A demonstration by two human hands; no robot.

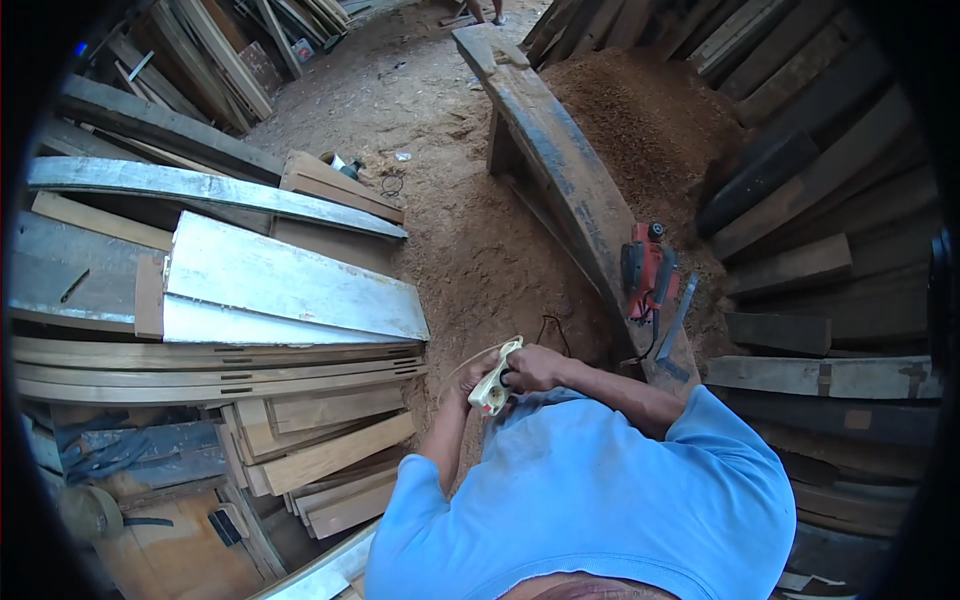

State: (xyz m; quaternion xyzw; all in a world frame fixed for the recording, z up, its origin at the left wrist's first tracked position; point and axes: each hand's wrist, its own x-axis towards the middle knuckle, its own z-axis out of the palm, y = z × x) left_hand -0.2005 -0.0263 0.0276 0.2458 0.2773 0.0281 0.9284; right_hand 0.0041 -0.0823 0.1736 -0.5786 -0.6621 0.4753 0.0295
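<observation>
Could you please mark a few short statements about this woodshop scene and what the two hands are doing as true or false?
1. Both hands hold a cream power strip. True: the left hand and right hand are both on it.
2. A red power tool rests on the long bench. True.
3. The power tool is blue. False: it is red and black.
4. The floor is clean tile. False: sawdust covers the ground.
5. Planks are stacked to the person's left. True.
</observation>
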